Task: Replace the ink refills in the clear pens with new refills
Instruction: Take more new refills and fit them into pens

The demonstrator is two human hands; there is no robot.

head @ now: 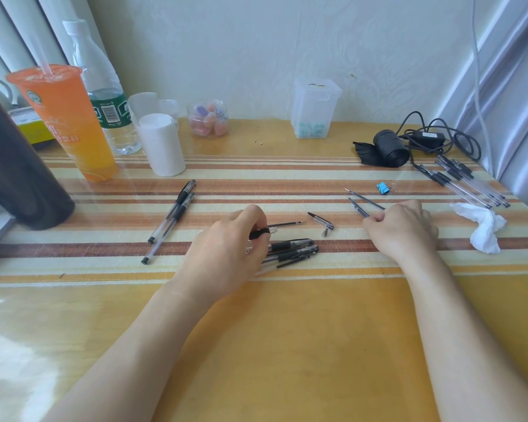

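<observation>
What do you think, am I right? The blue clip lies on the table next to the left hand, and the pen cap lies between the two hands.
Not quite. In the head view the blue clip lies on the table next to the right hand, not the left hand. The pen cap does lie between the two hands.

My left fingers (256,217) are gripping a glossy clear plastic pen (272,230) with a matt black grip, my right fingers (376,220) are pinching thin dark refills (359,209) with metal tips, and the bench (287,330) is gleaming under a smooth glossy sheet covering coarse striped cloth.
</observation>
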